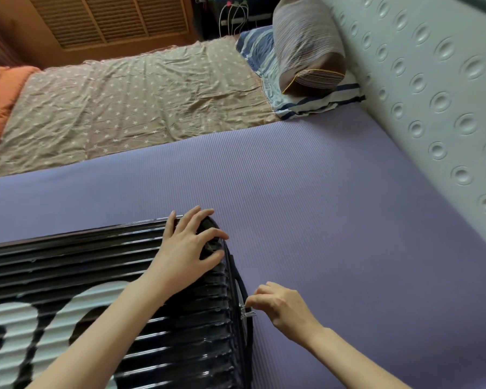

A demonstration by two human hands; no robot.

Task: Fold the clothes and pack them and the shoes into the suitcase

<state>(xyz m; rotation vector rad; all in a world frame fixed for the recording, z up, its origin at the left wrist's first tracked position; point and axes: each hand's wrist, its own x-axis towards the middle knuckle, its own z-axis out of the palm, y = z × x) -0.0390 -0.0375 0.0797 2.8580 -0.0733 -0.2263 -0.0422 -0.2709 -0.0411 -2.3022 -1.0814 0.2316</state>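
A glossy black ribbed suitcase with large white lettering lies closed on a purple mat at the lower left. My left hand rests flat on its far right corner, fingers spread. My right hand is at the suitcase's right edge and pinches the metal zipper pull. No clothes or shoes are in view.
Beyond the mat lies a beige star-patterned sheet with an orange blanket at the far left. A striped bolster and a striped pillow sit against the white embossed headboard on the right.
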